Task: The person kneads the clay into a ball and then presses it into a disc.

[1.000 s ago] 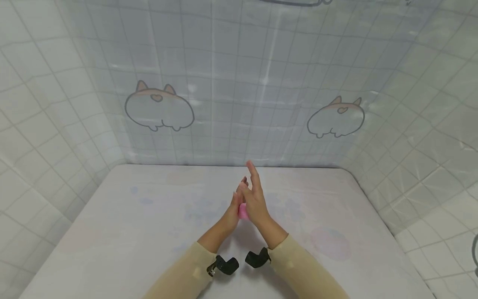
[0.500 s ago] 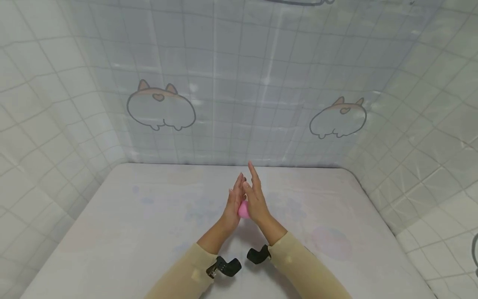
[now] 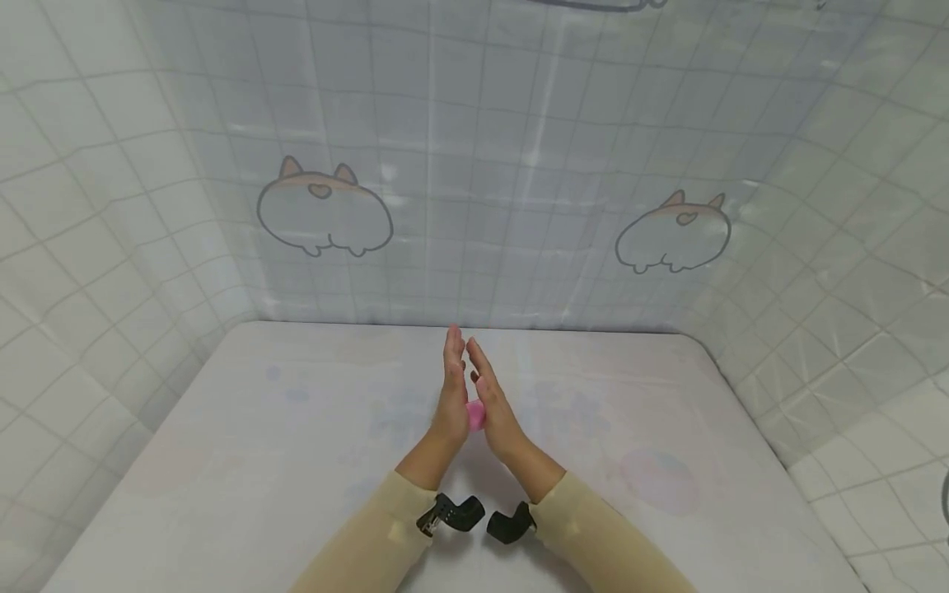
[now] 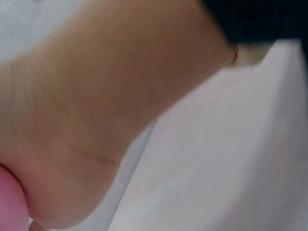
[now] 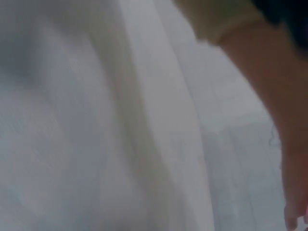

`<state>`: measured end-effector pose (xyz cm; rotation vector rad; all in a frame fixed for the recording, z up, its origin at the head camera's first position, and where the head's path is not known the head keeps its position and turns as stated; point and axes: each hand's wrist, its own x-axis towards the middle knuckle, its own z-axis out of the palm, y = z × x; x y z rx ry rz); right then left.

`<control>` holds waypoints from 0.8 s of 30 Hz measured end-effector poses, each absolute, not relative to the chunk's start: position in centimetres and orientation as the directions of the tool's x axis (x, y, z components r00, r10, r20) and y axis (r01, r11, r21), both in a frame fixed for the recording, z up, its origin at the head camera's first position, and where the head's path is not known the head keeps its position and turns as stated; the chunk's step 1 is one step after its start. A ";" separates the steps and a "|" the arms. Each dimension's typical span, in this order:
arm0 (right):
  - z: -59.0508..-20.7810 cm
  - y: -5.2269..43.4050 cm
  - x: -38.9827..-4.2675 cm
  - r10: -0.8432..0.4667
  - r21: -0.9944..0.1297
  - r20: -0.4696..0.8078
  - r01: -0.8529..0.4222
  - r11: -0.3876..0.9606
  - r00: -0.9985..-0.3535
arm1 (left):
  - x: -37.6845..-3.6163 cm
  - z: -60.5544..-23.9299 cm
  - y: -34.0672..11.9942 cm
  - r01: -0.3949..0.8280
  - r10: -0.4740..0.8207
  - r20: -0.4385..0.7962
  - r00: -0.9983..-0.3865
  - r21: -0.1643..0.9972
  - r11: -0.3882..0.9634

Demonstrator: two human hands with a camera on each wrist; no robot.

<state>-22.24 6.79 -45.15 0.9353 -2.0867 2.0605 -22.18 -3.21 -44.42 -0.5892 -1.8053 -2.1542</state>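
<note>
Between my two palms sits a small pink lump, smooth and soft-looking, perhaps clay. My left hand stands on its left side with straight fingers pointing away from me. Leaning in from the other side, my right hand presses the lump with its fingers extended too. The fingertips of both hands come close together above it. In the left wrist view the pink lump shows at the lower left, against the heel of the left hand. Only an edge of the right hand appears in the right wrist view.
Below the hands lies a white table with faint pastel prints. A grid-patterned curtain with cartoon animal drawings hangs behind its far edge and along both sides. Black wrist cameras sit on the cream sleeves.
The left hand has slid forward and the right hand back, with the pink lump shifting slightly left between them. Both hands stay flat against it.
</note>
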 end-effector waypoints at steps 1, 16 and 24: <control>-45.2 6.7 -22.1 -0.376 -0.881 0.464 -0.464 -0.096 -0.802 | -22.2 -44.5 -3.2 0.454 0.029 0.465 -0.885 0.875 -0.170; -44.2 6.7 -20.6 -0.356 -0.828 0.559 -0.531 -0.183 -0.749 | -23.4 -45.6 -4.2 0.405 -0.069 0.402 -0.913 0.913 -0.049; -43.3 7.1 -21.0 -0.259 -0.823 0.563 -0.561 -0.090 -0.785 | -22.7 -46.6 -3.6 0.277 0.174 0.281 -0.944 0.960 -0.045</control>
